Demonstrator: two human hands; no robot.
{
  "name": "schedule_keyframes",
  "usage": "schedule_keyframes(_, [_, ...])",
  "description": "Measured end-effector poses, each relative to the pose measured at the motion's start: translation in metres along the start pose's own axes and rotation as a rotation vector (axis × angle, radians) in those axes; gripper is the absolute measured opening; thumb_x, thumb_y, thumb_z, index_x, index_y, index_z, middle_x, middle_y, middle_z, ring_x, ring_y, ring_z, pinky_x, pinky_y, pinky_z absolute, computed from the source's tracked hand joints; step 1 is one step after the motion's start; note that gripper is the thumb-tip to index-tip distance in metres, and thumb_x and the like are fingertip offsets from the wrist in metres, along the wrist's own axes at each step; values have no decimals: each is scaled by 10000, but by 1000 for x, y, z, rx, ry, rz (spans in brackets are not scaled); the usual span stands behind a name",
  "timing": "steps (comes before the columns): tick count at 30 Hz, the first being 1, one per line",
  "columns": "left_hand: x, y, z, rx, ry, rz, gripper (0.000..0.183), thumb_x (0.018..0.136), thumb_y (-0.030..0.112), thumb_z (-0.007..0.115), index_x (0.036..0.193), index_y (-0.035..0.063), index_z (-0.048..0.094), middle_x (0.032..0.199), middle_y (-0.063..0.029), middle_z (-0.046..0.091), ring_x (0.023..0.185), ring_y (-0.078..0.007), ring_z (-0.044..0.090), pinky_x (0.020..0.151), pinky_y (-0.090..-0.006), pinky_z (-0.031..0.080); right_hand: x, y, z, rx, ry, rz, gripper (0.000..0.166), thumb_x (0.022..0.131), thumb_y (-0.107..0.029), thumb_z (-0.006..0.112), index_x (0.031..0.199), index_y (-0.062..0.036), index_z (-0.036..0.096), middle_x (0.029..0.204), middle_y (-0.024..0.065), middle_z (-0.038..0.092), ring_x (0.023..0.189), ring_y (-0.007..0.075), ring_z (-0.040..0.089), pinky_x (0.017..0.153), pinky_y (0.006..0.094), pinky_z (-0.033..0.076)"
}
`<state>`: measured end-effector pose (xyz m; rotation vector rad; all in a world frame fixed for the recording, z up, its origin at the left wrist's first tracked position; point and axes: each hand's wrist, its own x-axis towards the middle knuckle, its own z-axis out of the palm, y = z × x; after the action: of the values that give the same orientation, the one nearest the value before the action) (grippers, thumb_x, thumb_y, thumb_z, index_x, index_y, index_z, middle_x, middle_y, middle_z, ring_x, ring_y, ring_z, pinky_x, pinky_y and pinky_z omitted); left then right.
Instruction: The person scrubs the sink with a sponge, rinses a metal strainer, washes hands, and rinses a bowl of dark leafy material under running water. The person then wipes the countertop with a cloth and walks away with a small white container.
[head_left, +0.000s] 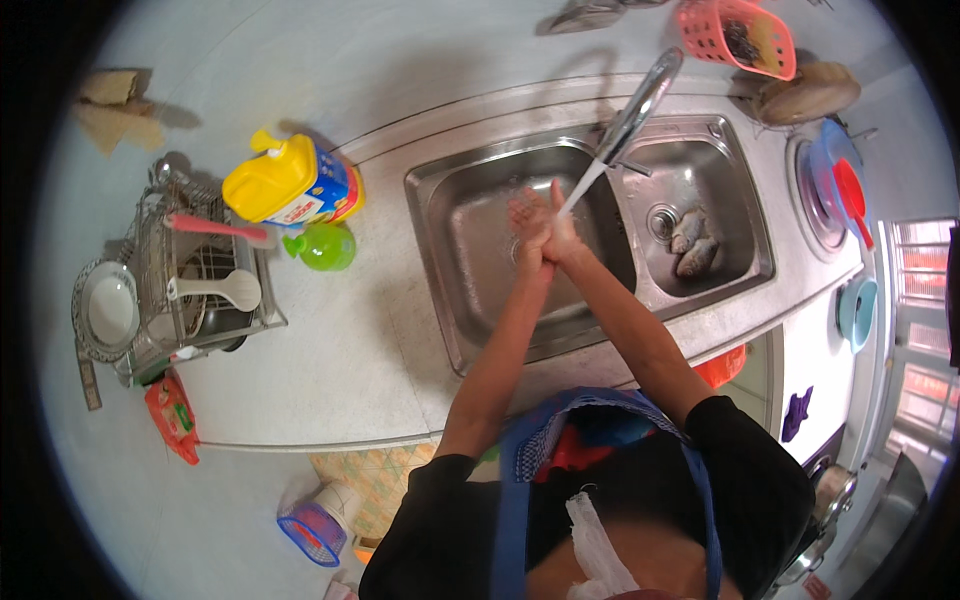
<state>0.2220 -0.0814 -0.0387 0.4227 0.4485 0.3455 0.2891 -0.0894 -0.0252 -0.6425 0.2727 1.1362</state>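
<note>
Under a running stream of water, my left hand and my right hand touch each other, wet and a little blurred. Both are above the large basin of a stainless steel double sink. The left fingers look spread, with no object in them. On the right hand one digit points up; its other fingers are partly hidden against the left hand. Water falls from a chrome faucet leaning over from the sink's back rim. Two small whole fish lie beside the drain strainer in the smaller right basin.
Left on the counter stand a yellow detergent jug, a green pump bottle and a wire dish rack. A pink perforated basket hangs at the upper right. Stacked basins with a red dipper sit right of the sink.
</note>
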Motion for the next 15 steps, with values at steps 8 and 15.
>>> schedule_keyframes(8, [9, -24, -47, 45, -108, -60, 550, 802, 361, 582, 1238, 87, 389, 1126, -51, 509, 976, -212, 531, 861, -370, 429, -19, 28, -15, -78, 377, -225, 326, 877, -401, 471, 1036, -126, 540, 864, 19, 527, 764, 115, 495, 677, 244, 415])
schedule_keyframes(15, [-9, 15, -15, -546, 39, -322, 520, 831, 471, 511, 1223, 144, 416, 1135, -54, 504, 1016, -244, 513, 884, -416, 417, -12, 14, -39, -63, 130, -207, 200, 854, -229, 503, 967, -67, 534, 902, 42, 557, 823, 144, 520, 681, 289, 448])
